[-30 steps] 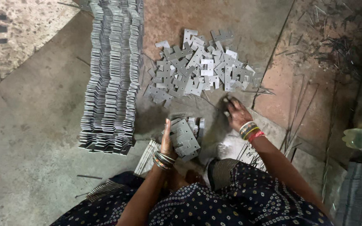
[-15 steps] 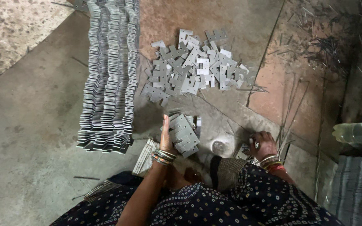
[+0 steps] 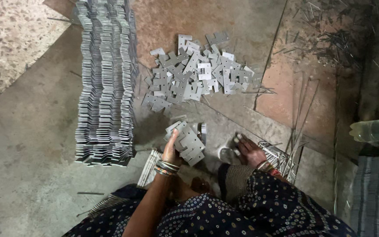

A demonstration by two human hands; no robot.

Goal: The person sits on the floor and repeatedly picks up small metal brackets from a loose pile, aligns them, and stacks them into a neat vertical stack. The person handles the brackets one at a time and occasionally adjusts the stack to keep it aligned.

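Left of the loose pile of plates (image 3: 198, 70) lie the stacked rows (image 3: 106, 83). Below the pile, the left hand (image 3: 171, 151) clasps a fanned bundle of plates (image 3: 188, 142); squaring its edges would help. The right hand (image 3: 248, 151) rests fingers-down beside thin rods (image 3: 279, 156), holding nothing visible.

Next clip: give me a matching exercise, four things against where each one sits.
Things:
1. loose heap of grey notched metal plates
2. long neat rows of stacked grey plates
3. small stack of grey plates
4. thin metal rods

Places:
A. in the left hand
B. beside the right hand
C. floor, far left
D. floor, top centre

Pairs: 1-D, 2-C, 3-A, 4-B
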